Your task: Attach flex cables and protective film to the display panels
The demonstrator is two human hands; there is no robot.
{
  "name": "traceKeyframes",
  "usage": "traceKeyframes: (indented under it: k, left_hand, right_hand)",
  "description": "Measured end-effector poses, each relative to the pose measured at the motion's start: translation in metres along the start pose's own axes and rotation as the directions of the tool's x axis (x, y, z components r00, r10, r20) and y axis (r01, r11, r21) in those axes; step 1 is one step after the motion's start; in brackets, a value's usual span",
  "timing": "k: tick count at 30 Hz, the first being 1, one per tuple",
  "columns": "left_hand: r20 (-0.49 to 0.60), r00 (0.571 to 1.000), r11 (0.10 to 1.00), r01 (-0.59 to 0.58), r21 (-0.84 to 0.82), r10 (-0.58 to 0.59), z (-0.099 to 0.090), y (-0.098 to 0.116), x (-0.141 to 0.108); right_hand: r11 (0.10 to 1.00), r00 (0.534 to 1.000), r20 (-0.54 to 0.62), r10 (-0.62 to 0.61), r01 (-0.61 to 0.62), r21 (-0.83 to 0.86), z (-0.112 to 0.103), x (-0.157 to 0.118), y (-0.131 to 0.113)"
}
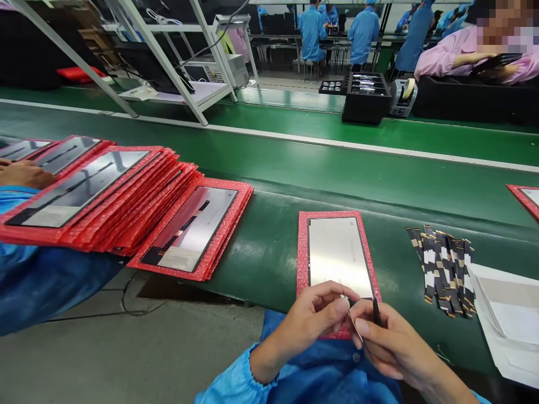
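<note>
At the far left another person's hand (pixel 23 174) rests beside a fanned stack of red trays (pixel 105 196), each holding a dark panel; the stack overhangs the near edge of the green belt (pixel 295 168), and a nudge from that blue sleeve could plausibly tip the lower trays off.

In the middle, a single red tray (pixel 303 252) lies on the belt with a silvery panel (pixel 339 255) in it. The left hand (pixel 311 317) is curled, thumb and forefinger pinching a small pale tab (a film or sticker, too small to tell) right at the panel's near edge. The right hand (pixel 391 342) meets it, fingers closed around dark tweezers (pixel 375 311) whose tip points at the panel. A slip there could scratch the bright surface, or the tab could tear or fold on itself.

To the right lies a loose heap of striped flex strips (pixel 444 269), touching white sheets (pixel 509 314).
</note>
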State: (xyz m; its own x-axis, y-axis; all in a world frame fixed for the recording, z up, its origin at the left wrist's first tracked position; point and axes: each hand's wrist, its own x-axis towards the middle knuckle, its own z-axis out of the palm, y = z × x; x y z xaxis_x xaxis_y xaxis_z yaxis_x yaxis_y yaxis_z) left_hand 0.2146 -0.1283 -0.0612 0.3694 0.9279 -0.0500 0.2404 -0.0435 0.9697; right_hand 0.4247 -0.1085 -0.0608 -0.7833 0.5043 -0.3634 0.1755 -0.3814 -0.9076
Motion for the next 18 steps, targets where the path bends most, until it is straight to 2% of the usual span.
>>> traceKeyframes:
  k: [3,7,9,12,14,16,18]
  left_hand:
    - [-0.062,0.996,0.994,0.073,0.077,-0.068,0.002,-0.002,0.004]
    - [-0.144,0.986,0.972,0.116,0.205,-0.088,0.001,-0.003,0.009]
    - [-0.161,0.985,0.981,0.092,0.173,-0.064,0.000,-0.001,0.010]
    - [-0.201,0.979,0.995,0.049,0.090,-0.030,-0.005,0.000,0.009]
    - [-0.325,0.946,0.991,0.040,0.130,0.005,-0.009,-0.001,0.004]
    - [-0.460,0.884,0.961,0.045,0.274,0.090,-0.012,-0.005,-0.005]
    - [-0.495,0.847,0.895,0.051,0.443,0.197,-0.012,-0.009,-0.015]
  right_hand:
    - [0.992,0.989,-0.127,0.074,-0.059,0.112,0.000,0.002,0.002]
    - [0.990,0.954,-0.292,0.063,-0.097,-0.103,-0.005,0.004,-0.012]
    - [0.973,0.947,-0.317,0.058,-0.124,-0.194,-0.005,0.007,-0.023]
    - [0.963,0.962,-0.261,0.079,-0.141,-0.228,-0.009,0.014,-0.034]
    - [0.968,0.965,-0.246,0.092,-0.144,-0.204,-0.017,0.018,-0.036]
    - [0.973,0.959,-0.268,0.090,-0.142,-0.181,-0.030,0.020,-0.036]
    - [0.977,0.949,-0.307,0.070,-0.127,-0.170,-0.044,0.022,-0.034]
